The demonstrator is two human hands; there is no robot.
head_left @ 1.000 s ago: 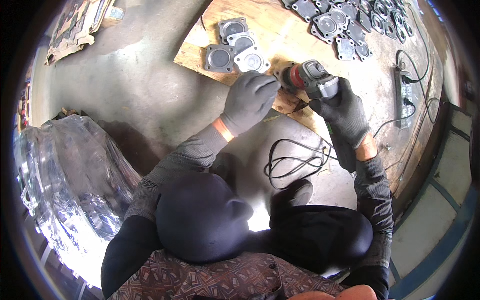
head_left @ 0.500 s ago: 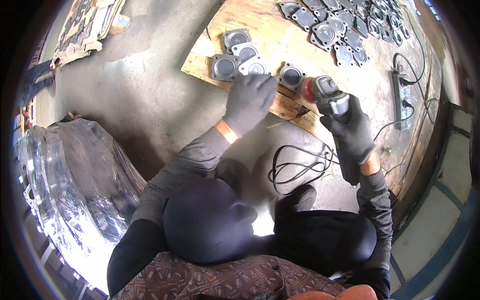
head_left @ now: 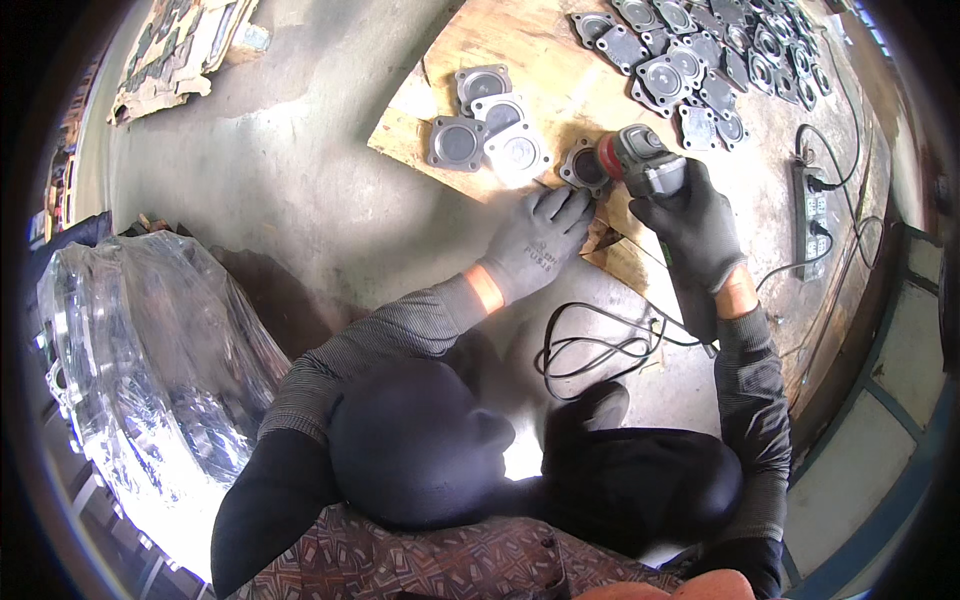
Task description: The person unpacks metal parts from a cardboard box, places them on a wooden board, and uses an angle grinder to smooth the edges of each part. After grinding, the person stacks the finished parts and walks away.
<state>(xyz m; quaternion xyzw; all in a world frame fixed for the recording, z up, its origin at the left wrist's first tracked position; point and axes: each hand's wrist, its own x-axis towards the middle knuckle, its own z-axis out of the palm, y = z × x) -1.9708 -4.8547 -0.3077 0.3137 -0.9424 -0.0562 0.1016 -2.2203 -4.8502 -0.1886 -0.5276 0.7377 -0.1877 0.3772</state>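
grinding a metal plate down on the plywood

left hand (head_left: pixel 535 240) in a grey glove lies flat, fingers (head_left: pixel 570 205) spread and pressing by the square metal plate (head_left: pixel 582 165), gripping nothing. right hand (head_left: pixel 695 225) in a dark glove is wrapped tight round the angle grinder (head_left: pixel 640 160), its red head sitting on that plate. plate lies on the plywood board (head_left: pixel 560 90) on the concrete floor, three more plates (head_left: pixel 485 125) just left of it, a whole bunch (head_left: pixel 700 60) further up. black cord (head_left: pixel 590 345) loops by the knees, power strip (head_left: pixel 810 205) off to the right.
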